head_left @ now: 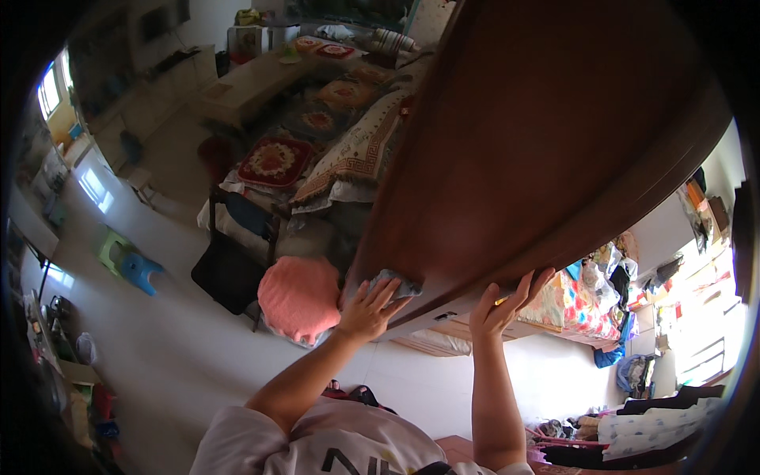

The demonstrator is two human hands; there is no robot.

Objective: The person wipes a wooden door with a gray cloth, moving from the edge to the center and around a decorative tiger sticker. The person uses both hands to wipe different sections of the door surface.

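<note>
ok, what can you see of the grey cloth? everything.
The grey cloth looks like soft fabric, small and bunched with uneven folds. It lies against the reddish-brown panel, at the panel's near end, partly covered by the left hand. Its full shape is hidden; whether it is damp can't be told.

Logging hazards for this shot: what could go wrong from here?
Pinch: the right hand is at the edge of the brown panel; if that shifts, the hand might get caught. Slip: the grey cloth under the left hand is near the panel's edge and could slide off. Bump: the pink cover sits close beside the left hand and might get knocked.
</note>
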